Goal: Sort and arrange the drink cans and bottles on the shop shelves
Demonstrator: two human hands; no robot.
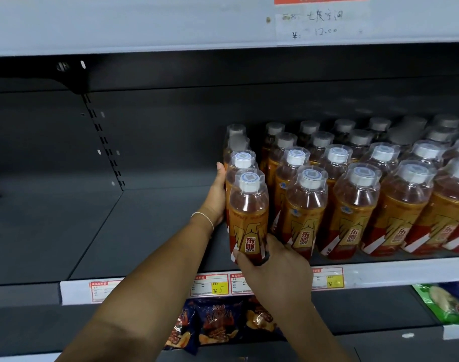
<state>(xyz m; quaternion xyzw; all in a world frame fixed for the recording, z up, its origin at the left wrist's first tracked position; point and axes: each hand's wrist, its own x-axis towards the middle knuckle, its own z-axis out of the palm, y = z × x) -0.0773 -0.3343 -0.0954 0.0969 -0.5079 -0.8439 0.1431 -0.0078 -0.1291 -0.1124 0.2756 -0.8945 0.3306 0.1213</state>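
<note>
- On the middle shelf, left end of the stock: front bottle stands upright near the lip. It heads a left column of four like bottles running back.
- Right hand: fingers and thumb curl round the front bottle's base, low on the orange label.
- Left hand: laid flat against the column's left flank with straight fingers. It presses and does not grip. Fingertips are partly hidden behind the bottles.
- Neighbouring rows stand just beside on the right, with a narrow gap between.
- Handling, our judgement: the bottles are full, so fairly heavy for their size. Stiff plastic, not fragile. The glossy sleeve is probably slick.
- Tall and narrow, so we expect tipping if pushed high. Push low, or steady the flank as the left hand does.
- Best hold: a whole-hand wrap at the lower or middle body. We would avoid the clear cap cover, which looks thin.
- Below the shelf: price strip and snack bags.
</note>
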